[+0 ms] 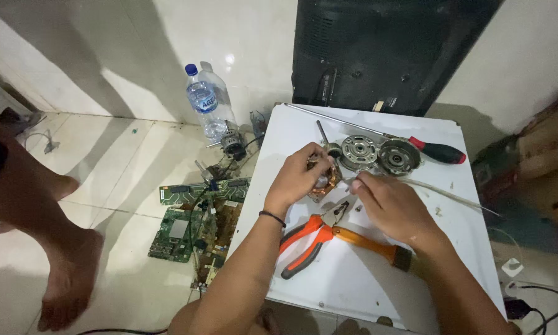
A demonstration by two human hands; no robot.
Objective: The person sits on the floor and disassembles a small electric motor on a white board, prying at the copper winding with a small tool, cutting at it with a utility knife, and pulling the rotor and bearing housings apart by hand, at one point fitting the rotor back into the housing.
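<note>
Left hand (297, 175) curled closed around a copper-wound stator (326, 183), steadying it on the white panel (353, 273); right hand (391, 208) beside it, fingers pinched toward the winding — what they pinch cannot be told. Nearest the wrists, orange-handled pliers (313, 239), laid within reach. Just beyond the hands, two round motor end housings (378, 154) and a red-handled screwdriver (437, 152) — parts seemingly set aside

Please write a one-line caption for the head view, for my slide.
Left hand and right hand work on a copper-wound motor stator on a white board, beside orange pliers.
</note>
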